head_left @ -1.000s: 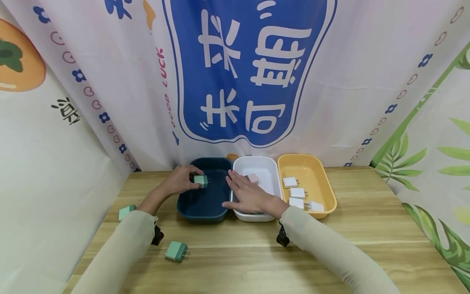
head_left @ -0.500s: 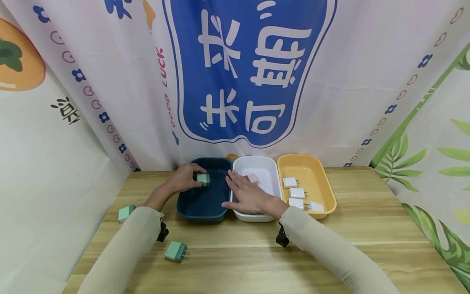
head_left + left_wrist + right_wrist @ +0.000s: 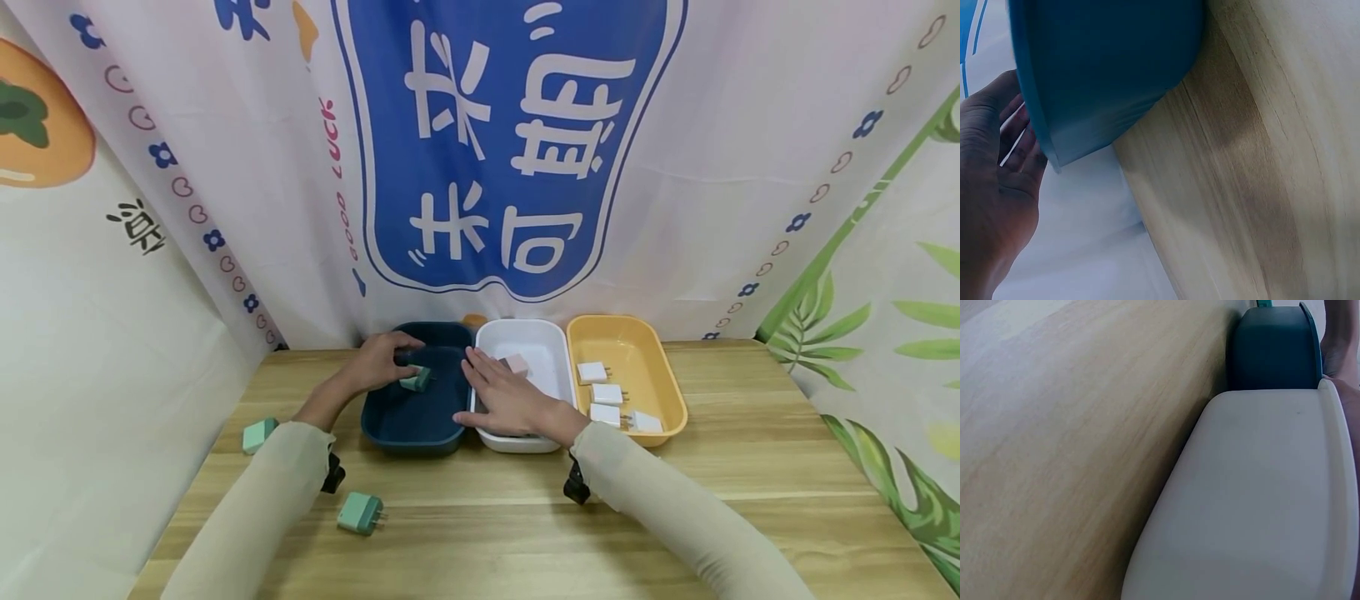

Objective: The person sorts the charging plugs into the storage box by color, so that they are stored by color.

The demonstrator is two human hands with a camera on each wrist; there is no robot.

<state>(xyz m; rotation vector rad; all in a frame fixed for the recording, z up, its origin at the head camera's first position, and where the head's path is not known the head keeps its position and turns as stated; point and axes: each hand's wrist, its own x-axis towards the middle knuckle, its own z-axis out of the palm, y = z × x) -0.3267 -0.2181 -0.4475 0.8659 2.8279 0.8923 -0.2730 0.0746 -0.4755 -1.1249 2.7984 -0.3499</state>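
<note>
In the head view my left hand (image 3: 378,364) reaches over the left side of a dark blue bin (image 3: 420,427), thumb and fingers apart. A green plug-in charger (image 3: 415,380) sits tilted inside that bin, just under the thumb, which partly covers it. The left wrist view has the left hand (image 3: 997,175) beside the blue bin's rim; no charger shows there. My right hand (image 3: 510,400) lies flat with straight fingers across the white bin (image 3: 557,354), fingertips at the rim between the two bins. It partly hides a pink charger (image 3: 517,364) in the white bin.
A yellow bin (image 3: 660,367) at the right holds several white chargers (image 3: 606,393). Two more green chargers lie on the wooden table (image 3: 480,542): one at the left edge (image 3: 258,435), one nearer the front (image 3: 361,512). A printed curtain (image 3: 675,208) hangs behind the bins.
The green charger was between my left thumb and fingers; it has moved slightly right, then dropped lower and tilted, out of the grasp. My right hand has stayed still.
</note>
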